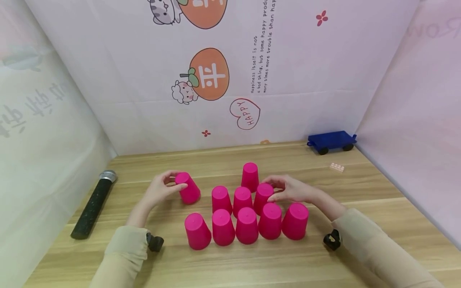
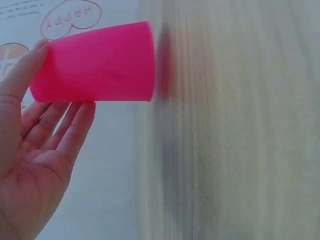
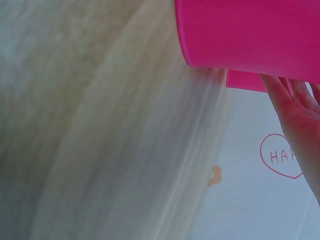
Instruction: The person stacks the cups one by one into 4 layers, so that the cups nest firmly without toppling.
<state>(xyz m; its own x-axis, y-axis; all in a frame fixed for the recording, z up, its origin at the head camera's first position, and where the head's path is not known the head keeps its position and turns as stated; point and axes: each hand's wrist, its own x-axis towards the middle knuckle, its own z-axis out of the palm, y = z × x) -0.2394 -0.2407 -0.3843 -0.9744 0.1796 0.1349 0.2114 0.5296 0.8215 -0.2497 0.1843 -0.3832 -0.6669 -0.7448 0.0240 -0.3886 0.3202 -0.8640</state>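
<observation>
My left hand (image 1: 162, 190) grips an upside-down bright pink cup (image 1: 189, 190) near its narrow top, at the left of the group. In the left wrist view, thumb and fingers lie on either side of this cup (image 2: 100, 65), and a thin gap shows between its rim and the table. My right hand (image 1: 291, 189) holds another pink cup (image 1: 263, 195), the right end of a middle row of three. A front row of several upside-down cups (image 1: 247, 226) stands before it. One single cup (image 1: 250, 176) stands behind. In the right wrist view, a near cup (image 3: 255, 35) partly hides my right fingers.
A black microphone (image 1: 94, 206) lies at the left of the wooden table (image 1: 216, 272). Toward the back right are a blue toy wagon (image 1: 331, 141) and a small pale toy brick (image 1: 337, 167). Printed white cloth (image 1: 144, 120) encloses the back and sides.
</observation>
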